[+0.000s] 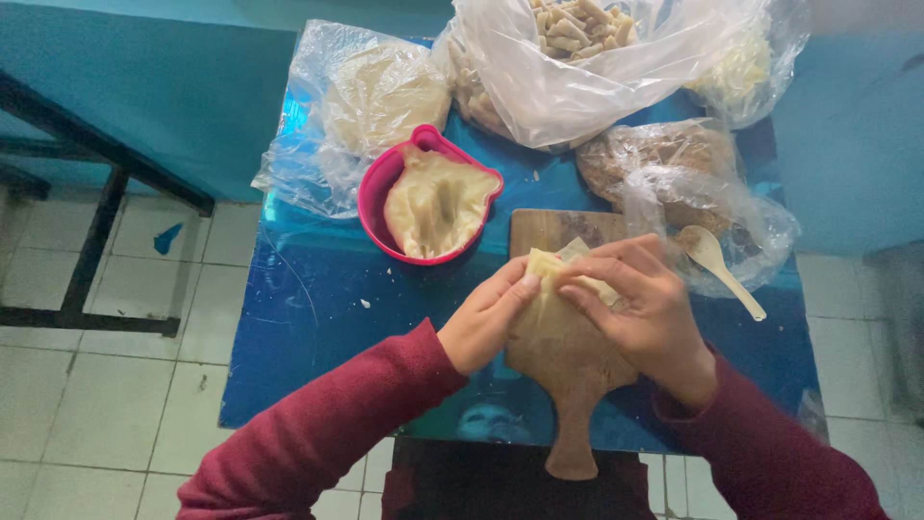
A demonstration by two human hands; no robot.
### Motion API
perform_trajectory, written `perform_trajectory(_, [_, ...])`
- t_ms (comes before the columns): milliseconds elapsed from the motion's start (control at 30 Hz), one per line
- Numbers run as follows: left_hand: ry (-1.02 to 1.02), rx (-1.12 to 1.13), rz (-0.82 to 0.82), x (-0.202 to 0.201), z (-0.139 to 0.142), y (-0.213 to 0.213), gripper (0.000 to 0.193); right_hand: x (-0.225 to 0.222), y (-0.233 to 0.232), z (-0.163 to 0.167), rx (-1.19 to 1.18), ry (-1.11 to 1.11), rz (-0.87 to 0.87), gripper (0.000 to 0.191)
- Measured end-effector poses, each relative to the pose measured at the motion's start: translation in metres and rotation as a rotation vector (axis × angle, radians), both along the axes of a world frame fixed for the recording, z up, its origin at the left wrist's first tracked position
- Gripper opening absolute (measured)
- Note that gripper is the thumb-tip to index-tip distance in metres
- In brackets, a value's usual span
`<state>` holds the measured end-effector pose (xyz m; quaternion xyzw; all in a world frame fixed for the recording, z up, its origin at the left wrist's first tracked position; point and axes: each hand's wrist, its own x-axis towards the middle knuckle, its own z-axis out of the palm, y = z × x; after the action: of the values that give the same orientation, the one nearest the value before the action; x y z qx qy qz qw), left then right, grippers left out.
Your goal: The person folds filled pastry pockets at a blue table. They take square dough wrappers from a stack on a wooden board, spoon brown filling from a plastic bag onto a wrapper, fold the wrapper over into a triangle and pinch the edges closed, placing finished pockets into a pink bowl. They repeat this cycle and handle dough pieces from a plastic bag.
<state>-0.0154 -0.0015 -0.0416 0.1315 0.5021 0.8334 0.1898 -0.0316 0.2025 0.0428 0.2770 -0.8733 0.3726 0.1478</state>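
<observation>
Both hands meet over a wooden paddle-shaped board (pixel 570 380) on a small blue table (pixel 318 318). My left hand (pixel 486 318) pinches the left edge of a pale thin dough wrapper (pixel 553 274). My right hand (pixel 640 303) grips the same wrapper from the right, its fingers folded over the top. What lies inside the wrapper is hidden by my fingers. Both sleeves are dark red.
A pink bowl (pixel 380 183) of pale paste stands just beyond the board. Clear plastic bags lie behind: flat wrappers (pixel 385 91) at left, cut sticks (pixel 577 29) in the middle, brown filling (pixel 664 159) at right. A pale plastic spoon (pixel 722 265) rests right. A black table frame (pixel 91 164) stands left on white floor tiles.
</observation>
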Motion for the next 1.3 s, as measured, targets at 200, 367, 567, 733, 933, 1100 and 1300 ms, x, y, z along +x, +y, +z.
perform_trajectory(200, [-0.057, 0.046, -0.055, -0.001, -0.003, 0.002, 0.043, 0.001, -0.001, 0.005, 0.027, 0.080, 0.061, 0.023])
perform_trajectory(367, [-0.226, 0.137, -0.065, -0.003, -0.008, 0.005, 0.041, 0.004, 0.002, 0.009, 0.050, 0.143, 0.090, 0.026])
perform_trajectory(567, [-0.260, 0.141, -0.057, -0.004, -0.004, 0.003, 0.038, 0.002, 0.000, 0.004, -0.061, 0.039, 0.098, 0.022])
perform_trajectory(733, [-0.388, -0.051, -0.128, -0.003, 0.009, 0.000, 0.042, 0.002, -0.001, 0.004, -0.007, 0.002, 0.031, 0.033])
perform_trajectory(933, [-0.423, 0.158, -0.135, -0.001, 0.016, 0.001, 0.045, 0.006, -0.002, 0.009, 0.087, 0.092, 0.196, 0.037])
perform_trajectory(1100, [-0.428, 0.235, -0.137, -0.005, 0.012, 0.001, 0.046, 0.008, -0.001, 0.006, 0.183, 0.079, 0.208, 0.023])
perform_trajectory(1300, [-0.340, 0.210, -0.150, -0.003, 0.012, -0.001, 0.062, 0.007, 0.010, -0.004, -0.128, -0.339, 0.097, 0.008])
